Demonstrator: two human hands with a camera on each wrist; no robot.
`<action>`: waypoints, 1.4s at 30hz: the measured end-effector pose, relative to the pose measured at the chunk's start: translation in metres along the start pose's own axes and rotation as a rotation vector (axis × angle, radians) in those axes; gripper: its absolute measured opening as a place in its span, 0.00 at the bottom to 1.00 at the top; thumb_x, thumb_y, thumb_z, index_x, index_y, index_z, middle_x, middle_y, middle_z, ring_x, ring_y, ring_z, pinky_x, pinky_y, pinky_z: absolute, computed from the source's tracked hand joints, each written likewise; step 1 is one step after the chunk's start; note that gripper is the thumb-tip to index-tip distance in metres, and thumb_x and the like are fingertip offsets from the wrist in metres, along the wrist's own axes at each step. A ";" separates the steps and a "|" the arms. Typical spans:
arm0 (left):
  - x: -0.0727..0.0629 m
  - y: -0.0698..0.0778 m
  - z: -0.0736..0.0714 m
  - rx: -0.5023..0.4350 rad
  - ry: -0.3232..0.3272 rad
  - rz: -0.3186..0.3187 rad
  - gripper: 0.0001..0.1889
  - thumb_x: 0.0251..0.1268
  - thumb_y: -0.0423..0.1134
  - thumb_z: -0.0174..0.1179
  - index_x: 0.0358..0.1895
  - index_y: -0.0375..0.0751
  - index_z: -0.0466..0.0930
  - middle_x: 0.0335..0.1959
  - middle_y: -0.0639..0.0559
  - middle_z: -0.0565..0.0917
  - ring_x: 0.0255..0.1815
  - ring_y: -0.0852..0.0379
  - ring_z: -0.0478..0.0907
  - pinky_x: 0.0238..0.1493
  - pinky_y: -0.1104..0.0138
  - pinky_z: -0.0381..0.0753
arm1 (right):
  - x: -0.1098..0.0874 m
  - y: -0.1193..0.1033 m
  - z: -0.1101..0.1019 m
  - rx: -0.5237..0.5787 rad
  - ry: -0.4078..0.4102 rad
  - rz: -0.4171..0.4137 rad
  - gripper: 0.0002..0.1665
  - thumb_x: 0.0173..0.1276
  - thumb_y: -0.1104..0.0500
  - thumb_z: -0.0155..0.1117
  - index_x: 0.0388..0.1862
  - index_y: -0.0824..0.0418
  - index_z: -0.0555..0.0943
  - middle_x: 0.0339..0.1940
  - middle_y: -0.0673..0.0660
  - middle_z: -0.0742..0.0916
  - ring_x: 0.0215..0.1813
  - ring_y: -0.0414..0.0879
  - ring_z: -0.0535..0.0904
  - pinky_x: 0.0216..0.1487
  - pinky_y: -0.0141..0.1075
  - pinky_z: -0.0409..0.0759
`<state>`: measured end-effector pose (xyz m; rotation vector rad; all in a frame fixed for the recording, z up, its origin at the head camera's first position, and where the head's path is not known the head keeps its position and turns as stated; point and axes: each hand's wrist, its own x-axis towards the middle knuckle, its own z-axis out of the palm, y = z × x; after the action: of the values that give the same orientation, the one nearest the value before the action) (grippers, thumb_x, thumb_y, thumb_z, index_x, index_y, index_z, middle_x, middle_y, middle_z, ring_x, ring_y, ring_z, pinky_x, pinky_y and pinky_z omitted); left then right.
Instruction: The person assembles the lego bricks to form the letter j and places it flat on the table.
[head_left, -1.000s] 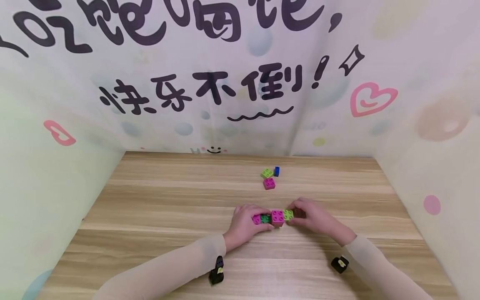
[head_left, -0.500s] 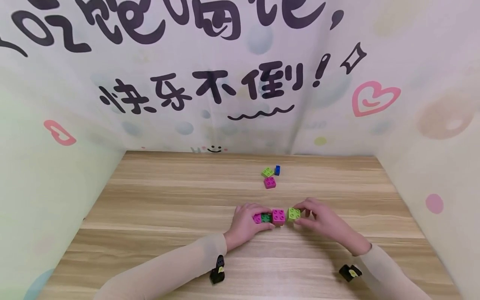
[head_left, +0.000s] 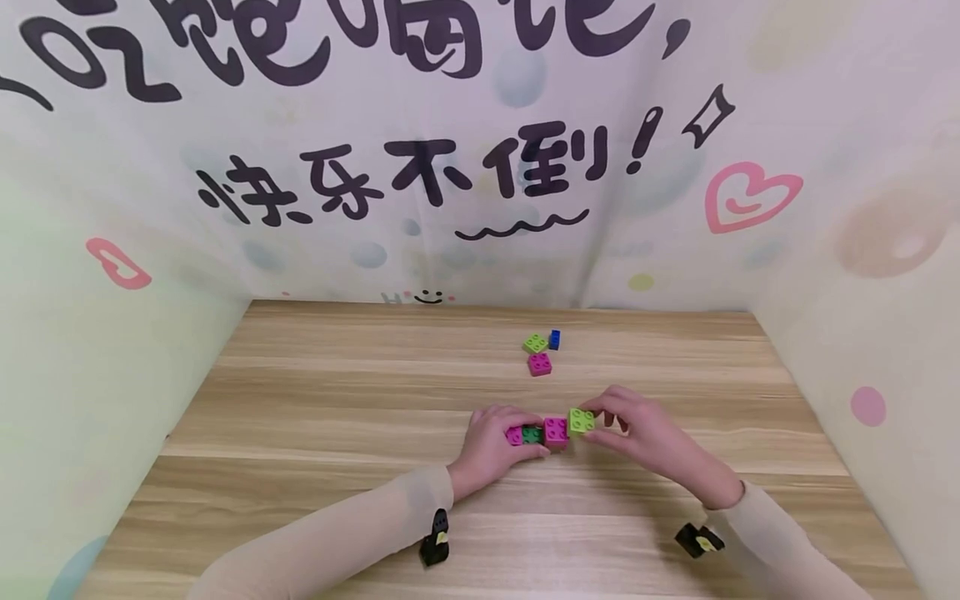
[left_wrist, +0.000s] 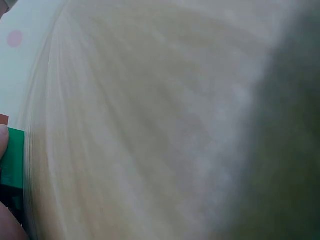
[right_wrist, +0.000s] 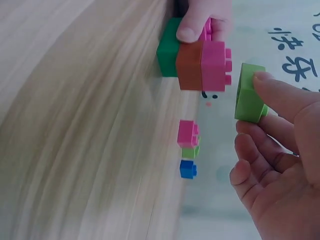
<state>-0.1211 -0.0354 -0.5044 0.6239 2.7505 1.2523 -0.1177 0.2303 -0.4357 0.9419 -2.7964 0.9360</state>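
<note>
My left hand (head_left: 491, 450) grips a joined row of toy building bricks from its left end. Between its thumb and fingers show a magenta brick (head_left: 513, 436) and a dark green brick (head_left: 532, 435). At the row's right end a pink brick (head_left: 556, 432) sits on a brown-orange brick (right_wrist: 190, 66), studs up. My right hand (head_left: 648, 433) pinches a light green brick (right_wrist: 250, 95) between thumb and fingers. That brick is raised just to the right of the pink brick and higher than its studs, with a gap between them in the right wrist view.
Farther back on the wooden table (head_left: 337, 375) lie another light green brick (head_left: 535, 343), a small blue brick (head_left: 554, 339) and a magenta brick (head_left: 540, 364), close together. A printed fabric wall (head_left: 337, 267) stands behind the table. Black wrist cameras (head_left: 435, 542) hang by both sleeves.
The light green brick was beside the pink one, lower down. My right hand has drawn it away to the right, then lifted it and brought it back left. My left hand stays put.
</note>
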 end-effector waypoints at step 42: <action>0.001 0.004 -0.004 -0.007 -0.017 -0.004 0.24 0.58 0.53 0.77 0.57 0.52 0.88 0.56 0.56 0.88 0.60 0.53 0.78 0.59 0.56 0.63 | 0.019 -0.009 0.016 0.058 -0.064 -0.078 0.17 0.68 0.63 0.75 0.55 0.59 0.86 0.46 0.49 0.84 0.41 0.45 0.80 0.37 0.37 0.82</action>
<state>-0.1213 -0.0355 -0.4993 0.6255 2.7311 1.2499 -0.1259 0.2050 -0.4397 1.0984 -2.7755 0.9984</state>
